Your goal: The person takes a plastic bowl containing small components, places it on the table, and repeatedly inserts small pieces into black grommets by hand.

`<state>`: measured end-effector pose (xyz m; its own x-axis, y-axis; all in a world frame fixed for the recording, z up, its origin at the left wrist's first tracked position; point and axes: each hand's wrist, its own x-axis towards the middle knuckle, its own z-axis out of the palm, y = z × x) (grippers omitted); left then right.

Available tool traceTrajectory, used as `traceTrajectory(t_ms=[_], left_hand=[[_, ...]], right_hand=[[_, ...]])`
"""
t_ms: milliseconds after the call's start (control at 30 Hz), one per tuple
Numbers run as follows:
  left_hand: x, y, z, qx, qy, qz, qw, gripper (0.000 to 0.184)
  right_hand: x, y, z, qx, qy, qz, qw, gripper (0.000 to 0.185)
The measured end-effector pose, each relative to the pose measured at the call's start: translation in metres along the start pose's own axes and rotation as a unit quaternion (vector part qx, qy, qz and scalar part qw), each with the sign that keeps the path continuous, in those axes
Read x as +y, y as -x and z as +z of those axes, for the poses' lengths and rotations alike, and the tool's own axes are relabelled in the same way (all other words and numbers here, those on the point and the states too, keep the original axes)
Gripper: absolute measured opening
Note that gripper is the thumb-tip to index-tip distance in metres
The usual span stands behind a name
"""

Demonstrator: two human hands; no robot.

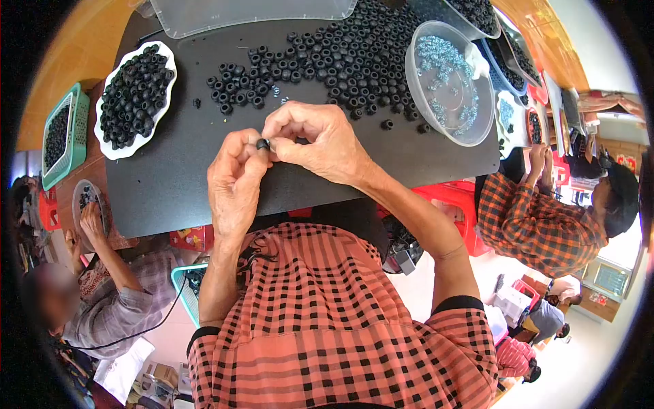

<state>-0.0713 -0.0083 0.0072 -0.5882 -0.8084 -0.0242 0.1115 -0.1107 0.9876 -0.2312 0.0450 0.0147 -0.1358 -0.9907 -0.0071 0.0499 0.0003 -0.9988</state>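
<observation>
My left hand point(233, 178) pinches one small round black part point(263, 144), with a hole like a bead or cord stop, between thumb and fingertips. Right against it, the thumb and forefinger of my right hand point(319, 142) are pressed together; whatever they grip is hidden. Both hands are above the near half of the dark table point(170, 198). Beyond them spreads a loose pile of similar black parts point(327, 61). A few tiny light-blue pieces point(276, 91) lie at its near edge.
On the left is a scalloped white plate point(107, 146) heaped with black parts, beside a green basket point(80, 133). At the right, a clear round tub point(470, 141) contains small blue pieces. A clear bin point(252, 31) stands at the back. Co-workers sit left point(129, 317) and right point(538, 228).
</observation>
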Motion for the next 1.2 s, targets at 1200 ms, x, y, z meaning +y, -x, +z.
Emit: traceTrajectory(t_ms=[1200], left_hand=[[-0.005, -0.004, -0.001, -0.035, 0.076, -0.019, 0.996, 0.015]], right_hand=[[0.012, -0.001, -0.003, 0.059, 0.146, -0.22, 0.963, 0.013]])
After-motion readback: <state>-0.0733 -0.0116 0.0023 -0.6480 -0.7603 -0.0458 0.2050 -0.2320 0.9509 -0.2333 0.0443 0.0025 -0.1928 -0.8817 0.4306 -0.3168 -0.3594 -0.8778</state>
